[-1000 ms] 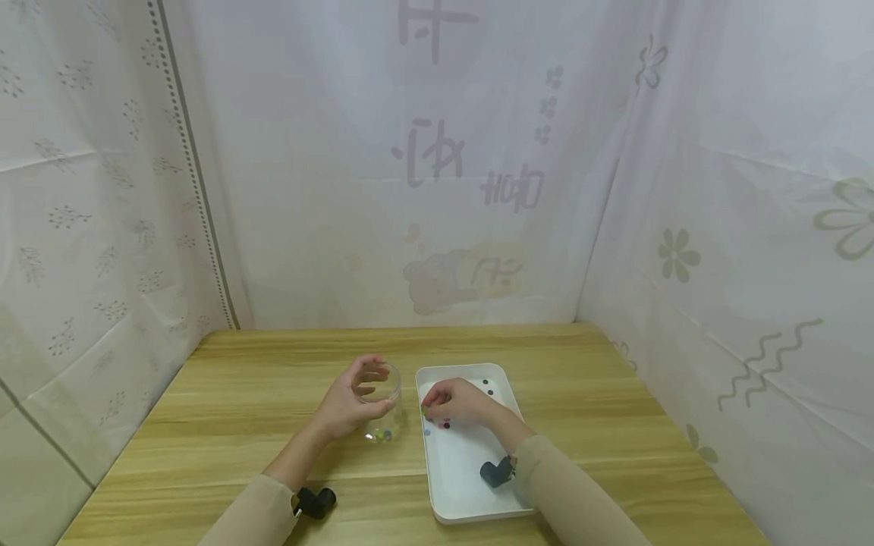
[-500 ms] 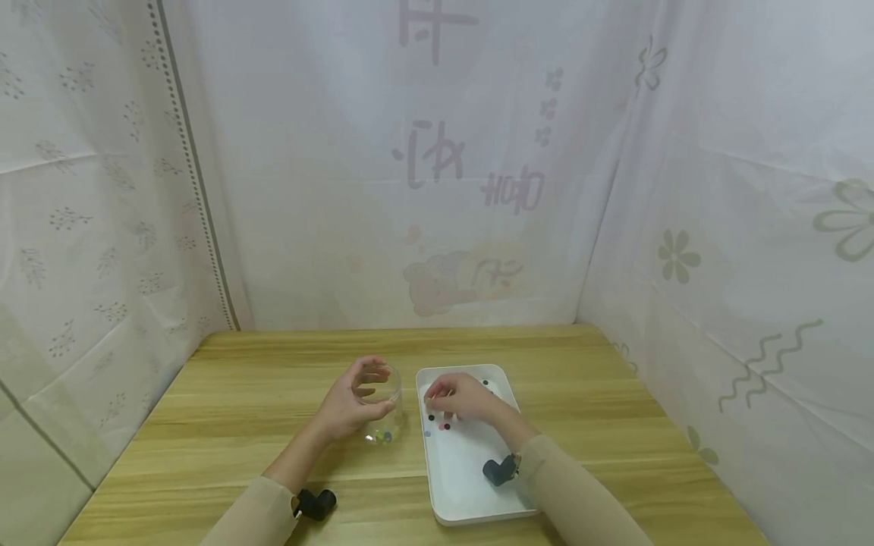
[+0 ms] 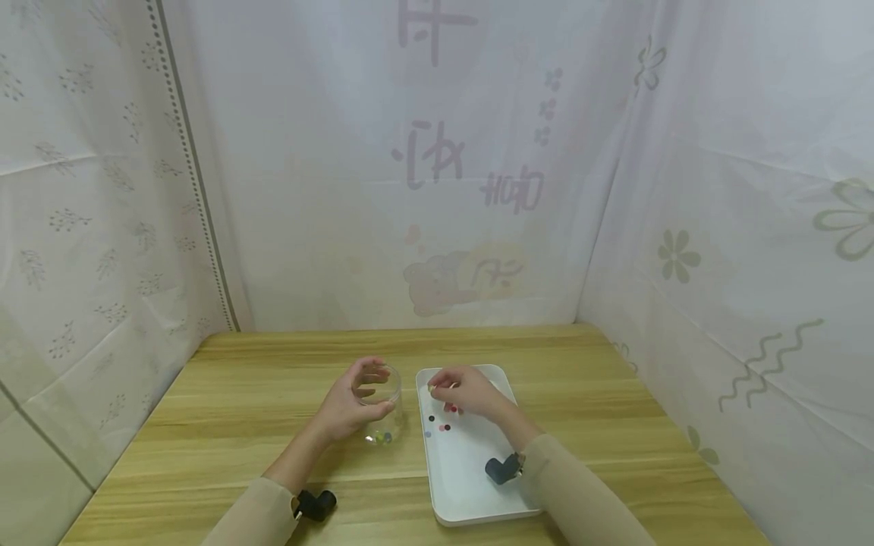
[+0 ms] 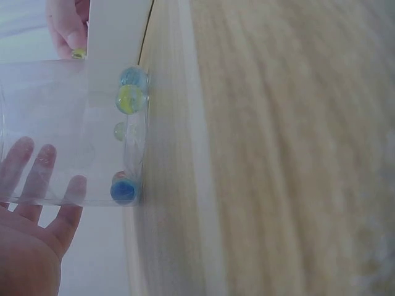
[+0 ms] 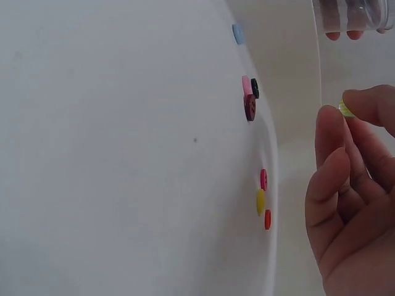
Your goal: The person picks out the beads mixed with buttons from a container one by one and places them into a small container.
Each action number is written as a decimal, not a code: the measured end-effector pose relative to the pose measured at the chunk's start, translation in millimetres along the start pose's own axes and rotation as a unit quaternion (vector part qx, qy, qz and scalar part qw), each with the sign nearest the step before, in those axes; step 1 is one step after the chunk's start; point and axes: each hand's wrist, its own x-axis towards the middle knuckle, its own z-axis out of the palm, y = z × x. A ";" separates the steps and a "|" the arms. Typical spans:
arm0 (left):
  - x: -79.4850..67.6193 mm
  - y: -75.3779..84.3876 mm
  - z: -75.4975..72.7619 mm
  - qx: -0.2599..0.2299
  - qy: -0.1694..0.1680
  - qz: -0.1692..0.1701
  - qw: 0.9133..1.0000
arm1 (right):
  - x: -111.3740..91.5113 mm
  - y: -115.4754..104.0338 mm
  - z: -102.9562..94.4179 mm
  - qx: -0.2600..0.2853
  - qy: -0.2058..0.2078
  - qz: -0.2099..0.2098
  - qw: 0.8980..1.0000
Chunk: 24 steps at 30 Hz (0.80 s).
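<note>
My left hand [image 3: 344, 402] grips a clear plastic jar [image 3: 378, 417] round its side, fingers on the far side and thumb near the rim. The jar is upright on the table, with several glass marbles [image 4: 129, 99], blue and yellow-tinted, at its bottom. Above the far left part of the white tray [image 3: 471, 493], my right hand [image 3: 471, 390] pinches a clear and yellow marble [image 5: 345, 109] between thumb and forefinger. Small round buttons lie in the tray below, among them a red button [image 3: 454, 409], a black button [image 3: 432, 418] and a light blue button [image 5: 238, 34].
The tray stands just right of the jar on the wooden table [image 3: 369, 508]. A yellow button [image 5: 260, 201] and a dark red button [image 5: 250, 108] also lie in it. Printed curtains [image 3: 410, 227] hang along the back and both sides.
My right hand has lifted from the tray's left side and shifted slightly back with the marble, uncovering the black and red buttons. My left hand and the jar stay in place.
</note>
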 end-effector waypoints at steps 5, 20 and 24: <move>-0.3 0.4 0.3 -0.003 0.000 -0.001 1.000 | 0.4 -1.7 -2.6 0.038 0.016 -0.007 0.999; 0.1 0.3 -0.5 0.001 -0.003 -0.001 1.000 | 1.7 -12.5 -9.4 0.084 0.045 -0.028 0.995; 0.4 0.0 -0.6 0.003 -0.002 -0.002 1.000 | 1.7 -16.2 -11.5 0.087 0.044 -0.033 0.995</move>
